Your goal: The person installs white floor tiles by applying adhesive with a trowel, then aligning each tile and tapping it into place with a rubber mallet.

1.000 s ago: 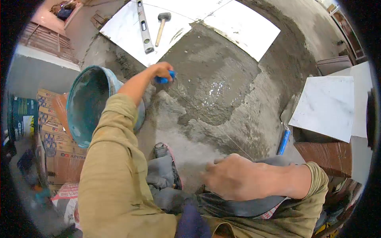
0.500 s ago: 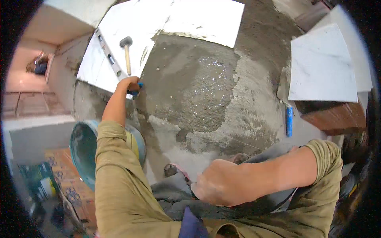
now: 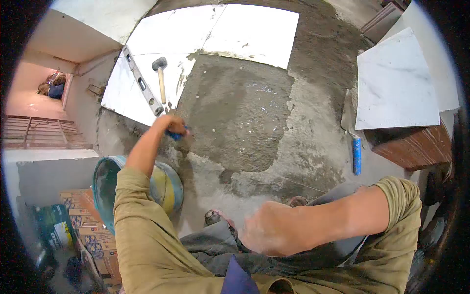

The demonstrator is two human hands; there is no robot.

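Observation:
Fingers of my left hand [image 3: 171, 126] are wrapped round a blue-handled tool [image 3: 175, 135], whose far end is hard to make out. It is beside the lower corner of a white tile [image 3: 142, 68] and the left edge of the wet mortar [image 3: 235, 112]. On that tile lie a rubber mallet [image 3: 161, 81] with a wooden handle and a spirit level [image 3: 141, 81]. My right hand [image 3: 267, 228] is a closed, blurred fist over my lap; whatever it may hold is hidden.
A bucket [image 3: 169, 186] stands beside my left forearm. At the right, a trowel with a blue handle [image 3: 357, 157] rests on the floor near a loose white tile [image 3: 396, 83] on a brown stack [image 3: 416, 147]. Boxes [image 3: 98, 240] are at lower left.
My left hand has moved slightly right and toward me with the blue-handled tool. The camera view has shifted a little. My right hand stays closed over my lap.

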